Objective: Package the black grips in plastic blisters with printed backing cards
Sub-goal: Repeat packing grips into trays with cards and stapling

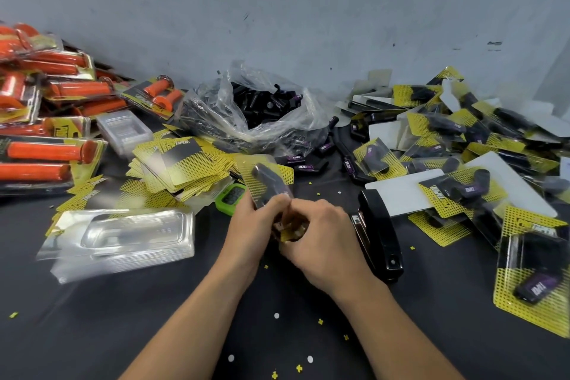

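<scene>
My left hand (257, 220) and my right hand (320, 233) both grip one blister pack (266, 180) over the middle of the black table. The pack stands tilted away from me, a black grip visible inside clear plastic against a yellow-and-black card. My fingers curl round its lower end, which they hide. Loose black grips (265, 102) fill a clear plastic bag at the back. A fanned stack of backing cards (179, 163) lies left of the hands. Empty clear blisters (129, 234) are stacked at the front left.
A black stapler (381, 231) lies just right of my right hand. Finished black-grip packs (462, 163) pile up on the right. Orange-grip packs (46, 120) are heaped at the far left. A green timer (229, 197) sits beside the card stack. A grey wall stands behind the table.
</scene>
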`<state>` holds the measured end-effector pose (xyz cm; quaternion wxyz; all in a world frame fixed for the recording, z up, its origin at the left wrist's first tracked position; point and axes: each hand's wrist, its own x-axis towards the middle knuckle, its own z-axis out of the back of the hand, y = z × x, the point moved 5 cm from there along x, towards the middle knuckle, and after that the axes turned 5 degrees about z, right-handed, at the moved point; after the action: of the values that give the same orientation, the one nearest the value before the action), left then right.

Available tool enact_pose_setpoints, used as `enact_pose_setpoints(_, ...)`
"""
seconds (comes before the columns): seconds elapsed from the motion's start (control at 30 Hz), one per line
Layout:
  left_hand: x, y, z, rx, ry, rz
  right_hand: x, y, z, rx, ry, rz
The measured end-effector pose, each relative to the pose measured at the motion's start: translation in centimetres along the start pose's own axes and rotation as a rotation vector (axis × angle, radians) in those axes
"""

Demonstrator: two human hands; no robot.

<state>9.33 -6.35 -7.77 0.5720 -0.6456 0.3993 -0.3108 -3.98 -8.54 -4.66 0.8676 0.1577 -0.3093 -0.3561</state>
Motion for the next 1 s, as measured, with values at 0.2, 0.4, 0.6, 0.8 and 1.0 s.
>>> enact_pose_setpoints(0.2, 0.5, 0.5, -0.2, -0.347, 0.101, 0.187, -0.1, -2.2, -0.5, 0.371, -0.107, -0.327)
enact_pose_setpoints(0.4, -1.0, -0.3, -1.7, -0.321, 0.386, 0.267, -0.1, -2.5, -2.6, 0.749, 0.067, -0.427)
enact_pose_setpoints(0.6, -0.2, 0.7, -1.0, -0.308, 0.156, 0.253, -0.1, -2.4, -2.6, 0.783, 0.044, -0.413)
enact_pose_setpoints(0.8, 0.6, 0.4, 0.2, -0.221, -0.002, 0.037, -0.1, -2.2, -1.1, 0.529, -0.003, -0.374)
enact_pose_setpoints(1.0, 0.9, 0.5, 0.2, -0.314, 0.035, 0.067, -0.3, 0.0, 1.4, -0.017, -0.122, -0.223)
